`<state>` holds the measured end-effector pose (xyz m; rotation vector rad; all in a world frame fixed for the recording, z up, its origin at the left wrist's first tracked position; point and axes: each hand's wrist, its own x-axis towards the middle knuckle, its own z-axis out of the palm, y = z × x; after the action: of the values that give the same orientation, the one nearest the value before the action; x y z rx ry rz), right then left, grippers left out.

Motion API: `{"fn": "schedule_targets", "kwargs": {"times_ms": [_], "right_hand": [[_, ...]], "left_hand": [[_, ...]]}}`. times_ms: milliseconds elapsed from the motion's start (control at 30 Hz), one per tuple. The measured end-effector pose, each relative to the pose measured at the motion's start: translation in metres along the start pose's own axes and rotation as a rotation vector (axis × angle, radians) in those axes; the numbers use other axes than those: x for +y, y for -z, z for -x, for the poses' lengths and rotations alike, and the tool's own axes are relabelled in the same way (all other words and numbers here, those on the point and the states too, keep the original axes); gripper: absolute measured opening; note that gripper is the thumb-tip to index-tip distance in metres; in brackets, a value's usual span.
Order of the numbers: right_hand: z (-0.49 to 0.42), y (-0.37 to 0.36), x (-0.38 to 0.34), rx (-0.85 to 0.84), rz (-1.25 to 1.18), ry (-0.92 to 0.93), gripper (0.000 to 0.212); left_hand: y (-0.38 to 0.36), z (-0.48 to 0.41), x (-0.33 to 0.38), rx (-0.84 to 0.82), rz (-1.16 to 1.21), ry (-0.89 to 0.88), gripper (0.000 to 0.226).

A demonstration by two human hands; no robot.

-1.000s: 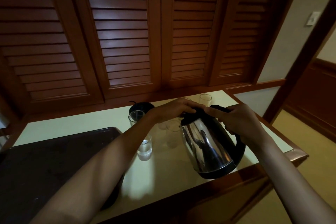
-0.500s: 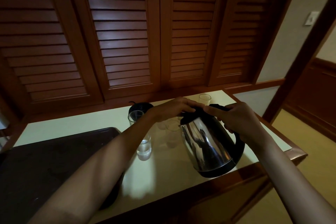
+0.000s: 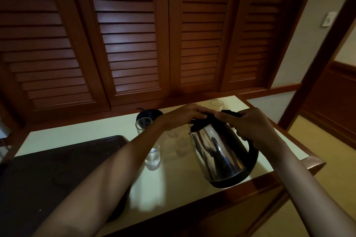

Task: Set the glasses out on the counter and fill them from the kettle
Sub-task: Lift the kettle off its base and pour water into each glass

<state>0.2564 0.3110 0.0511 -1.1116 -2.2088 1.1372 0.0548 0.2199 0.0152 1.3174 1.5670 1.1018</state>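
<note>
Nearest the camera, two bare forearms enter from the bottom of the frame and converge on the kettle [image 3: 221, 152] at centre right. The kettle, shiny steel with a black base and handle, is tilted, its top leaning toward the left and its base close to the desk's [image 3: 181, 184] near edge; whether the base touches the surface cannot be told. The right hand [image 3: 250, 127] has its fingers closed around the black handle, with the index finger stretched along the lid. The left hand [image 3: 183, 116] lies flat over the lid, fingers extended and fairly close together, pressing on top rather than gripping.

In the lower left a dark tray [image 3: 57, 169] sits on the pale desk. Just beside its right edge stands a tall glass [image 3: 149, 144], partly hidden by the left forearm, with a little water at the bottom. Faint outlines of more glasses [image 3: 180, 140] show under the left hand, just left of the kettle; their contents cannot be told. Farther back lies the round black kettle base [image 3: 149, 114], and another glass [image 3: 216, 104] stands near the desk's far right corner. Brown louvred doors [image 3: 134, 34] fill the upper frame.
</note>
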Motion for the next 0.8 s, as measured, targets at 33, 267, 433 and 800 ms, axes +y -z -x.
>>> {"fn": "schedule_targets", "kwargs": {"times_ms": [33, 267, 433, 800], "right_hand": [[0.000, 0.000, 0.000, -0.003, 0.003, 0.000, 0.053], [-0.001, 0.000, 0.001, -0.003, -0.018, 0.001, 0.053], [0.002, 0.001, 0.005, -0.008, -0.061, 0.007, 0.049], [0.014, 0.015, 0.029, -0.058, -0.212, -0.101, 0.047]], "left_hand": [[0.000, 0.000, 0.000, 0.001, 0.004, 0.005, 0.040], [0.000, -0.001, 0.001, 0.006, -0.002, 0.023, 0.041], [0.001, -0.003, 0.001, -0.008, -0.072, 0.020, 0.042], [-0.011, -0.009, 0.022, -0.046, -0.341, -0.018, 0.039]]}}
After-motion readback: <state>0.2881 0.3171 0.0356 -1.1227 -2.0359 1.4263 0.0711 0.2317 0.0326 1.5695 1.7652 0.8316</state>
